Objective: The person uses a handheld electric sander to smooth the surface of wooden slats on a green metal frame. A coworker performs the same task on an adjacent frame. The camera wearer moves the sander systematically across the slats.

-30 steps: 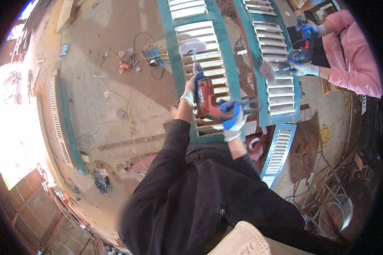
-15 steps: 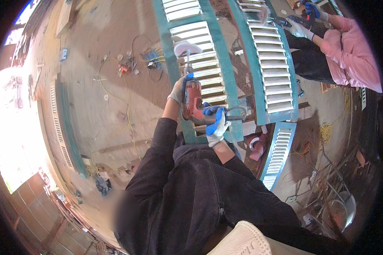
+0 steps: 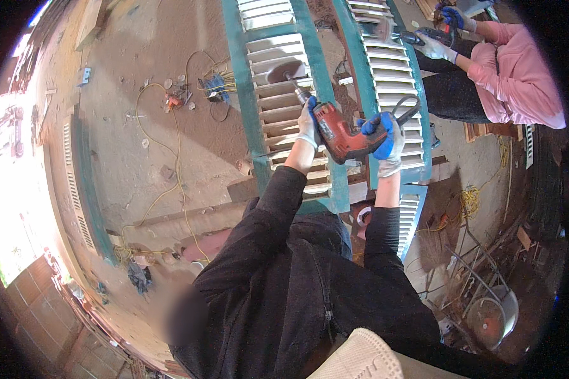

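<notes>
A red power drill (image 3: 339, 131) with a round sanding disc (image 3: 284, 72) on its chuck is held over a louvred shutter (image 3: 251, 95) that has a green frame and pale slats. My left hand (image 3: 308, 124), in a white and blue glove, wraps round the drill's front by the chuck. Closed round its rear handle is my right hand (image 3: 385, 143), gloved likewise. The disc hangs over the slats; whether it touches them I cannot tell. A black cord loops up behind the right hand.
Beside it lies a second green shutter (image 3: 389, 82), where a co-worker in a pink top (image 3: 518, 82) holds another power tool (image 3: 433, 36). A smaller shutter (image 3: 409, 211) leans below. Yellow cords (image 3: 178, 151) run over the dusty floor at left. A wheelbarrow (image 3: 496, 312) stands lower right.
The drill and both hands have swung right, and the drill now tilts with its disc toward the upper left. The disc has stayed over the slats.
</notes>
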### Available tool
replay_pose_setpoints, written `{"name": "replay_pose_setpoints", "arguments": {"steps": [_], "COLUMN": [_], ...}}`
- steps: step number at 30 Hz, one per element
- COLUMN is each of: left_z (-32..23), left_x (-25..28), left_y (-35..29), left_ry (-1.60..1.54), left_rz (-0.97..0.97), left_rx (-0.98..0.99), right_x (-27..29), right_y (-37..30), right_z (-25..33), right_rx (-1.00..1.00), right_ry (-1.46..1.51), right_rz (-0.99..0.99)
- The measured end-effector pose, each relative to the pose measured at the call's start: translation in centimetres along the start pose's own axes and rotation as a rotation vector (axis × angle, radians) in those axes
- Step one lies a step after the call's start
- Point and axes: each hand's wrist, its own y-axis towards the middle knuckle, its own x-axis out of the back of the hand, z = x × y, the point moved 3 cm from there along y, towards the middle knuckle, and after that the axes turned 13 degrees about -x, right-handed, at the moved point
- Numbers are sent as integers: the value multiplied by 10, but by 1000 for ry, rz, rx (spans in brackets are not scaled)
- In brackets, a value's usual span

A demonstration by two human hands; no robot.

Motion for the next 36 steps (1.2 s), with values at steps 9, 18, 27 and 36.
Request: {"name": "replay_pose_setpoints", "arguments": {"steps": [9,18,27,36], "left_z": [12,-14,-72,-101], "left_x": [-34,-39,1,29], "left_y": [12,-33,-31,-40], "left_ry": [88,682,932,802], "left_rz": [63,-113,-172,-254], "left_rx": [30,-73,-241,-296], "right_x": [-1,21,4,-33], "right_y": [-34,-69,-46,-43], "right_z": [8,-61,-116,-111], "right_rx": [217,308,188,109], "right_ry": [44,341,449,360], "right_rz": [-169,-289,-88,-133]}}
